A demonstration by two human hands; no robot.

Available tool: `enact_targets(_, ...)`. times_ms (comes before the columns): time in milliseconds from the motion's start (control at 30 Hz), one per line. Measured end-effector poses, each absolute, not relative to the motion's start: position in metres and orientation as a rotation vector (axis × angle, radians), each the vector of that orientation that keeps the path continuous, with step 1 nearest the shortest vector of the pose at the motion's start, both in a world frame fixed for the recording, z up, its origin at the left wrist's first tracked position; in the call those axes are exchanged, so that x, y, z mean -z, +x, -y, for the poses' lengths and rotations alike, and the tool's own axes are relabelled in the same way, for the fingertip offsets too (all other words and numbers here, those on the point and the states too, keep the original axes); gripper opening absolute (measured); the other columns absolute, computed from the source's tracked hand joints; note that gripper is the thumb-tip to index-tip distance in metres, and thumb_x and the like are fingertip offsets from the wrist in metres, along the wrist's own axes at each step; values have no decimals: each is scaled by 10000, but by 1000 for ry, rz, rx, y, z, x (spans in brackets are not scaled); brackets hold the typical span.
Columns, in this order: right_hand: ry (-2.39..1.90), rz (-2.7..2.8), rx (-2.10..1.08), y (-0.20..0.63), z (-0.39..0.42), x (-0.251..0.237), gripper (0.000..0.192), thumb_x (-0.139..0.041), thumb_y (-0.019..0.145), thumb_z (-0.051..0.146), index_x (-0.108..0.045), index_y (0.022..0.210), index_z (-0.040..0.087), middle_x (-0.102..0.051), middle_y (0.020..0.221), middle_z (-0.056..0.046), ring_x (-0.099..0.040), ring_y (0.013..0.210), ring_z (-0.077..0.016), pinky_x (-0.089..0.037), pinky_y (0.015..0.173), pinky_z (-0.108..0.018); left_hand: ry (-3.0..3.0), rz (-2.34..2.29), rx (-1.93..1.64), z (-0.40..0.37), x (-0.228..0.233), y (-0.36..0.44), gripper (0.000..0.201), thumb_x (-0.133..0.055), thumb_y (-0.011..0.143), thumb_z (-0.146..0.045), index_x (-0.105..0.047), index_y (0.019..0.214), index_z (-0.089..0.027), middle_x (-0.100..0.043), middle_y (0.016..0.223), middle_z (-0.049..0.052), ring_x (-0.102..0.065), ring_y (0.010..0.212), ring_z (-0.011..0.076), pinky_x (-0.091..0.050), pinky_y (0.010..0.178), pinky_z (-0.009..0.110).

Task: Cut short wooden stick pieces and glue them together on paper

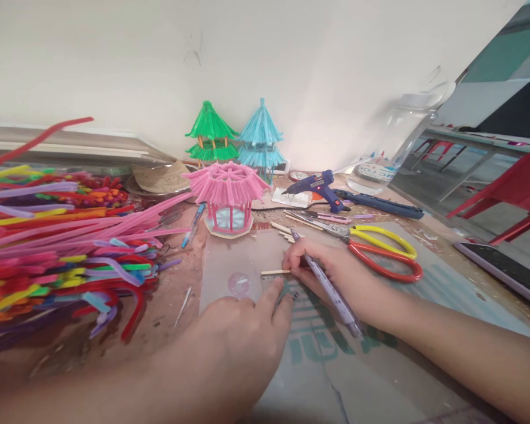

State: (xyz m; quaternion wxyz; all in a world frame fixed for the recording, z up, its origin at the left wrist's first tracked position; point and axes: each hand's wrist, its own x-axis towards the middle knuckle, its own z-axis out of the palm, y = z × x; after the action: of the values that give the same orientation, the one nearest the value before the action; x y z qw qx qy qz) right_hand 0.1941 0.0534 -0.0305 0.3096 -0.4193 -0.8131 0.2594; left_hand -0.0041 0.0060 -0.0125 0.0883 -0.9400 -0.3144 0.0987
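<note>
Wooden stick (274, 272) lies flat mid-frame; your right hand (331, 274) grips a pen (331, 291) against it, left hand (242, 335), fingers spread, pins the ruler (271, 290) steady.

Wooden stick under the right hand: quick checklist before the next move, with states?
1. Wooden stick flat on the clear sheet: ok.
2. Right hand on the stick's end, lilac pen gripped: ok.
3. Left hand pressing down beside the stick, fingertips near but apart from it: ok.
4. Pen's tip position: cannot tell, hidden by the fingers.
5. Scissors lie just behind the right hand, blades shut: ok.
6. Glue gun parked on its stand, away from both hands: ok; whether it is hot, cannot tell.
</note>
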Motion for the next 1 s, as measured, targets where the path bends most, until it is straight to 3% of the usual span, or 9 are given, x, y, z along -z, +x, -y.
enact_targets(200, -1080, 2170, -630, 194, -54, 31, 101, -530, 830, 162, -496, 760, 226, -630, 783, -8, -587, 725, -172, -464, 645, -290, -2822, 974, -320, -6, 11, -2, 661, -556, 821, -174, -412, 1466, -140, -458, 1471, 247, -731, 719, 220, -540, 502, 297)
enact_targets(400, -1082, 2162, -644, 196, -54, 37, 124, -544, 838, 149, -508, 754, 234, -635, 798, -7, -594, 751, -181, -472, 677, -303, -2839, 902, -447, -6, 0, -2, 644, -495, 851, -137, -363, 1477, -60, -435, 1474, 264, -745, 776, 269, -571, 499, 342)
enact_targets(567, -1070, 2139, -662, 197, -54, 38, 117, -570, 839, 173, -525, 752, 237, -641, 814, -11, -607, 776, -194, -481, 688, -311, -2831, 911, -467, -6, -1, -1, 636, -463, 865, -129, -347, 1487, -73, -400, 1495, 251, -749, 795, 267, -583, 503, 331)
enact_targets(867, -1057, 2157, -650, 195, -52, 31, 105, -577, 834, 192, -537, 746, 233, -635, 787, -13, -607, 758, -193, -488, 697, -313, -2825, 905, -344, -7, -1, -1, 558, -495, 839, -132, -479, 1396, -101, -462, 1476, 222, -739, 706, 223, -581, 492, 313)
enact_targets(1000, -1070, 2199, -626, 196, -53, 30, 89, -532, 844, 176, -527, 771, 226, -635, 778, -14, -603, 771, -192, -481, 694, -307, -2795, 1015, -367, -8, -2, 0, 538, -579, 765, -119, -554, 1301, -156, -396, 1522, 215, -729, 641, 209, -574, 469, 306)
